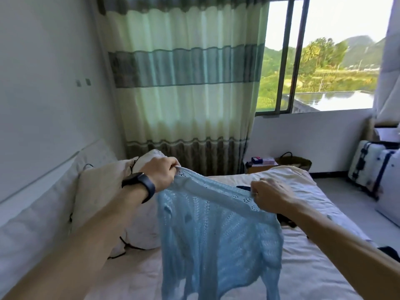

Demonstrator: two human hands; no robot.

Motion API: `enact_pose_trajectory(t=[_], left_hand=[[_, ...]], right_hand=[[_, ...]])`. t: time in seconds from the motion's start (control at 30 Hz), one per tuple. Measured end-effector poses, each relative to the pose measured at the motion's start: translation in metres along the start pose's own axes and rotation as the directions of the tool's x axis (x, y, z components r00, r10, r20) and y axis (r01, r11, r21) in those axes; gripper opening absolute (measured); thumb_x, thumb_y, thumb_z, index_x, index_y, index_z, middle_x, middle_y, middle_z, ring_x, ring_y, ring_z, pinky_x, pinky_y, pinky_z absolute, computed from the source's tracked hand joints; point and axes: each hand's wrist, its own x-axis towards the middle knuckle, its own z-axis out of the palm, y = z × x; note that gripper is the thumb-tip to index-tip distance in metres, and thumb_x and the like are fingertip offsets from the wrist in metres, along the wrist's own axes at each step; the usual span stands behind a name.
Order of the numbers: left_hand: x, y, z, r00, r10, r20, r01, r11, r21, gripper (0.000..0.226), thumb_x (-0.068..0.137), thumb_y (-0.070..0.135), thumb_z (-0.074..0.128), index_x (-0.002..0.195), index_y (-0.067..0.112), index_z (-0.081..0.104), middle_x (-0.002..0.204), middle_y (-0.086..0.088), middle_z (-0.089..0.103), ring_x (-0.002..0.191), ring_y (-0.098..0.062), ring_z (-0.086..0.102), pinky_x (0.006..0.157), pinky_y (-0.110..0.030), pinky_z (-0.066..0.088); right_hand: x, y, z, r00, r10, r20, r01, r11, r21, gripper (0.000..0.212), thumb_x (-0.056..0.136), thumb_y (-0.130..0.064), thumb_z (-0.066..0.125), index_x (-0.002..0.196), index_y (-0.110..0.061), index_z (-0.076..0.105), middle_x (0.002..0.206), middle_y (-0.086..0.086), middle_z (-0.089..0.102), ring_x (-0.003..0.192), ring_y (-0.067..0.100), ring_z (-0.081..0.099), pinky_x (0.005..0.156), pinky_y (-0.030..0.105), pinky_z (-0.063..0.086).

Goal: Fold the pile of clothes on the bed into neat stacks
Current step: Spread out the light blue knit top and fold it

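A light blue open-knit sweater (pixel 218 237) hangs in the air above the white bed (pixel 307 263), stretched along its top edge between both hands. My left hand (pixel 161 173), with a dark watch on the wrist, pinches the left corner of that edge. My right hand (pixel 270 197) grips the right corner, slightly lower. The sweater's body and sleeves dangle down toward the sheet. Dark clothing (pixel 243 188) lies on the bed behind the sweater, mostly hidden by it, and another dark piece (pixel 389 252) shows at the bed's right edge.
White pillows (pixel 99 191) lean against the headboard on the left. A striped curtain (pixel 184 83) and window stand ahead. A small bedside table (pixel 262 164) and a basket sit beyond the bed, with white suitcases (pixel 376 169) on the floor at right.
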Motion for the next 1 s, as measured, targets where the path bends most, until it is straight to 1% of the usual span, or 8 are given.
enact_pose_trajectory(t=[0.1, 0.2, 0.3, 0.43, 0.57, 0.73, 0.87, 1.0], left_hand=[[-0.002, -0.005, -0.001, 0.995, 0.095, 0.021, -0.097, 0.983, 0.153, 0.017, 0.094, 0.016, 0.051, 0.095, 0.022, 0.066, 0.104, 0.0, 0.068, 0.098, -0.021, 0.062, 0.081, -0.029, 0.044], [-0.011, -0.023, -0.012, 0.999, 0.006, -0.039, 0.005, 0.96, 0.279, 0.022, 0.09, 0.015, 0.051, 0.099, 0.03, 0.065, 0.104, 0.009, 0.061, 0.101, -0.022, 0.062, 0.07, -0.023, 0.035], [-0.014, -0.032, -0.018, 0.985, -0.156, -0.08, 0.157, 0.988, 0.013, 0.023, 0.088, 0.015, 0.054, 0.084, 0.034, 0.067, 0.091, 0.008, 0.069, 0.086, -0.023, 0.063, 0.067, -0.023, 0.039], [-0.016, 0.002, -0.003, 0.999, -0.035, -0.029, 0.031, 0.99, -0.141, 0.02, 0.088, 0.013, 0.057, 0.089, 0.03, 0.067, 0.082, 0.009, 0.065, 0.083, -0.017, 0.061, 0.076, -0.026, 0.046], [-0.017, 0.027, 0.007, 0.994, 0.108, 0.001, -0.107, 0.985, -0.136, 0.014, 0.09, 0.017, 0.061, 0.098, 0.025, 0.07, 0.073, 0.019, 0.059, 0.074, -0.009, 0.058, 0.069, -0.015, 0.041], [-0.018, 0.028, 0.001, 0.984, 0.174, -0.047, -0.179, 0.971, -0.158, 0.013, 0.091, 0.018, 0.065, 0.096, 0.028, 0.072, 0.072, 0.019, 0.059, 0.066, 0.009, 0.053, 0.063, -0.004, 0.037], [-0.023, 0.005, -0.008, 0.992, 0.126, -0.01, -0.126, 0.977, -0.171, 0.016, 0.092, 0.01, 0.064, 0.096, 0.023, 0.073, 0.09, 0.007, 0.068, 0.078, -0.006, 0.062, 0.081, -0.027, 0.049], [-0.028, -0.017, -0.006, 0.991, 0.135, -0.016, -0.135, 0.99, -0.039, 0.019, 0.093, 0.013, 0.06, 0.103, 0.023, 0.073, 0.104, -0.004, 0.071, 0.098, -0.022, 0.066, 0.09, -0.036, 0.051]], right_hand=[[-0.001, 0.005, -0.004, 0.985, 0.116, -0.125, -0.131, 0.984, -0.12, 0.014, 0.093, -0.023, 0.051, 0.098, -0.021, 0.064, 0.102, 0.003, 0.064, 0.085, 0.026, 0.066, 0.062, 0.031, 0.045], [-0.011, 0.026, -0.009, 0.957, 0.286, -0.046, -0.289, 0.933, -0.213, 0.024, 0.086, -0.029, 0.061, 0.109, -0.028, 0.068, 0.118, 0.002, 0.066, 0.107, 0.026, 0.066, 0.078, 0.033, 0.052], [-0.024, 0.027, -0.001, 0.932, 0.353, 0.078, -0.356, 0.934, 0.023, 0.008, 0.081, -0.027, 0.062, 0.086, -0.033, 0.064, 0.108, 0.0, 0.069, 0.094, 0.024, 0.062, 0.08, 0.034, 0.054], [-0.019, -0.038, 0.028, 0.976, 0.182, 0.116, -0.215, 0.873, 0.438, 0.012, 0.084, -0.035, 0.069, 0.093, -0.028, 0.064, 0.099, -0.004, 0.07, 0.09, 0.02, 0.065, 0.083, 0.035, 0.055], [-0.01, -0.108, 0.05, 0.995, 0.04, 0.094, -0.099, 0.61, 0.786, 0.035, 0.09, -0.053, 0.069, 0.119, -0.034, 0.068, 0.109, -0.013, 0.072, 0.098, -0.001, 0.064, 0.09, 0.02, 0.048], [0.004, -0.14, 0.051, 0.998, 0.06, 0.0, -0.032, 0.533, 0.846, 0.011, 0.094, -0.043, 0.068, 0.086, -0.036, 0.066, 0.086, -0.012, 0.07, 0.068, -0.005, 0.059, 0.06, 0.011, 0.042], [0.001, -0.132, 0.057, 0.998, 0.001, 0.06, -0.048, 0.615, 0.787, 0.021, 0.091, -0.045, 0.073, 0.086, -0.027, 0.063, 0.079, -0.011, 0.064, 0.069, 0.006, 0.056, 0.06, 0.019, 0.043], [-0.009, -0.13, 0.059, 0.96, -0.147, 0.24, -0.192, 0.281, 0.94, 0.032, 0.093, -0.037, 0.074, 0.08, -0.015, 0.055, 0.059, -0.001, 0.046, 0.047, 0.011, 0.043, 0.044, 0.02, 0.033]])
